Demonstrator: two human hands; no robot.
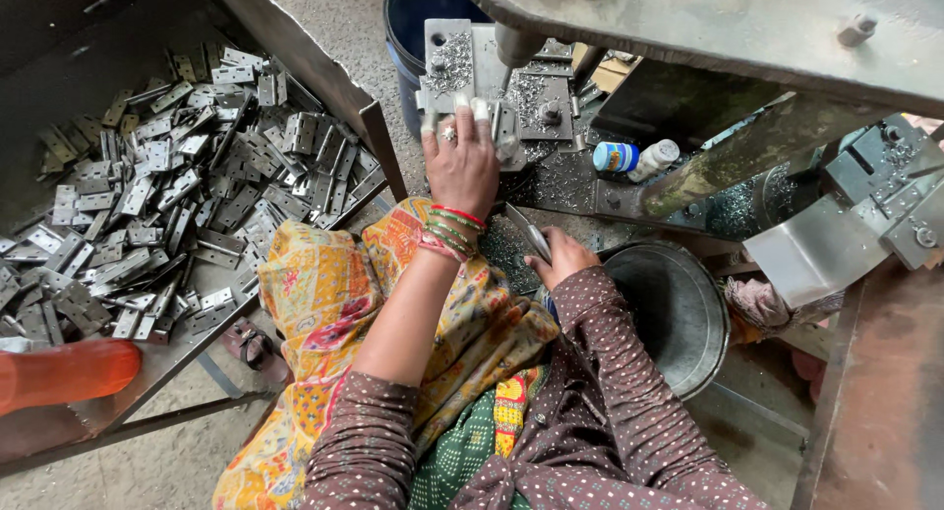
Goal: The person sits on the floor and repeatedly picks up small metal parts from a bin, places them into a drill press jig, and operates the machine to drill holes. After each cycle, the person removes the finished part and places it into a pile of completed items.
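Observation:
My left hand (459, 166), with bangles at the wrist and a ring, reaches forward onto the metal press bed (536, 107); its taped fingertips press a small metal piece under the vertical punch (513, 46). My right hand (560, 256) rests near my lap and grips a flat metal hinge plate (528, 232). Metal shavings cover the press bed around the left hand.
A large tray (324, 72) on the left holds a heap of several metal hinge plates (167, 185). A steel bowl (678, 313) sits to the right of my right hand. Behind the press stands a blue bucket (413, 18). Small bottles (634, 156) lie on the machine. An orange object (64, 372) is at the far left.

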